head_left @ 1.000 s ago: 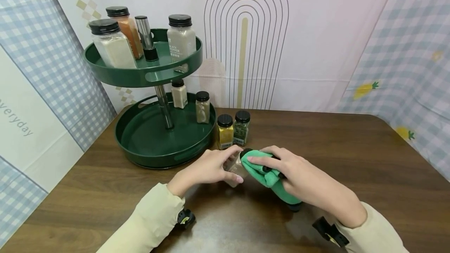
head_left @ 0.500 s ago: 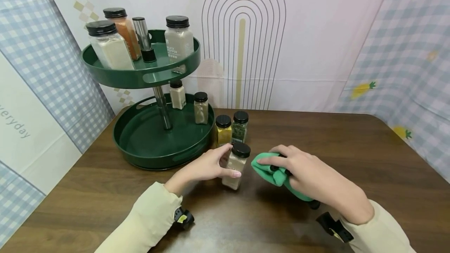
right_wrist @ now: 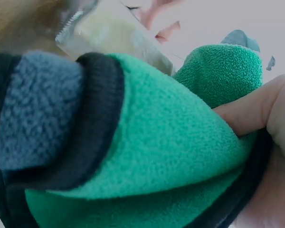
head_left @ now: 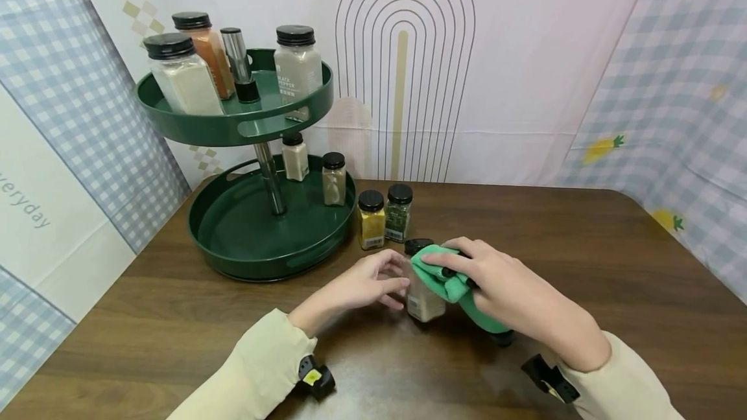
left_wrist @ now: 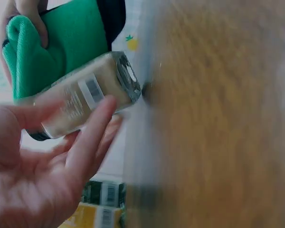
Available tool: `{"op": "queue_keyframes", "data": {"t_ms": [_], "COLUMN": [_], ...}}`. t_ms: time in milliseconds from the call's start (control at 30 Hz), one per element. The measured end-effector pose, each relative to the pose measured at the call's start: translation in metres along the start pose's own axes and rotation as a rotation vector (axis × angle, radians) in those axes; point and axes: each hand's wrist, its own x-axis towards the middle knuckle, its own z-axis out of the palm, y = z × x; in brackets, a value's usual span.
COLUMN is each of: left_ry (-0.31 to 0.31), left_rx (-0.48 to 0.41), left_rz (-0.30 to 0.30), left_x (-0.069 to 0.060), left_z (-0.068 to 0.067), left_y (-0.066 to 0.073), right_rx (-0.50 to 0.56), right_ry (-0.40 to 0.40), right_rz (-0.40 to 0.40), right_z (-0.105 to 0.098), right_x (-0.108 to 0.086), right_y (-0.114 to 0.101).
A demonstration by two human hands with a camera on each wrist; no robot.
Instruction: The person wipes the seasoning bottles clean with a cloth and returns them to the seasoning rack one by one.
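A square clear jar with a black lid and pale powder [head_left: 425, 297] leans slightly in front of me. My left hand [head_left: 370, 284] is at its left side, fingers loosely bent and apart, not closed round it. In the left wrist view, the blurred fingers overlap the jar [left_wrist: 88, 92] and its barcode label. My right hand [head_left: 504, 287] grips a folded green cloth [head_left: 449, 284] with dark edging, which lies against the jar's upper right side. In the right wrist view, thumb and finger pinch the cloth [right_wrist: 166, 137], and the jar [right_wrist: 116, 35] shows behind it.
A yellow spice jar [head_left: 371, 220] and a green herb jar [head_left: 399, 212] stand behind the hands. At the left is a two-tier green rack [head_left: 271, 261] with several jars on it. The wooden table [head_left: 583, 245] extends right to a patterned cloth backdrop [head_left: 519, 70].
The cloth first covered the jar's top, moved off rightward, and is now against it again. The jar has shifted right, and the left hand has loosened from it.
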Motion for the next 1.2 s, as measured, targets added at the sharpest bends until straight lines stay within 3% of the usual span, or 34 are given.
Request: {"op": "queue_keyframes", "data": {"t_ms": [100, 267, 367, 567, 700, 1000, 1200], "left_ry": [-0.057, -0.119, -0.102, -0.024, -0.015, -0.081, -0.103], "left_rx": [-0.011, -0.119, -0.147, -0.099, -0.098, -0.339, -0.438], "left_rz": [0.019, -0.02, -0.033, 0.018, 0.032, -0.013, -0.035], "left_x": [0.0, -0.001, -0.002, -0.002, 0.0, 0.006, 0.007], "left_z": [0.0, 0.001, 0.002, 0.004, 0.003, 0.001, -0.002], "left_y": [-0.003, -0.006, -0.006, -0.006, -0.008, -0.026, -0.029], "right_rx": [0.036, 0.072, 0.092, 0.11, 0.078, 0.044, 0.077], "right_ry": [-0.035, -0.073, -0.057, -0.018, -0.042, -0.143, -0.222], "right_rz": [-0.014, -0.029, -0.04, -0.054, -0.033, -0.018, -0.017], "right_z": [0.005, 0.011, 0.012, 0.015, 0.014, 0.009, 0.005], "right_x": [0.003, 0.006, 0.007, 0.007, 0.006, 0.002, 0.0], "right_y": [0.001, 0.002, 0.001, 0.001, 0.002, 0.001, 0.001]}}
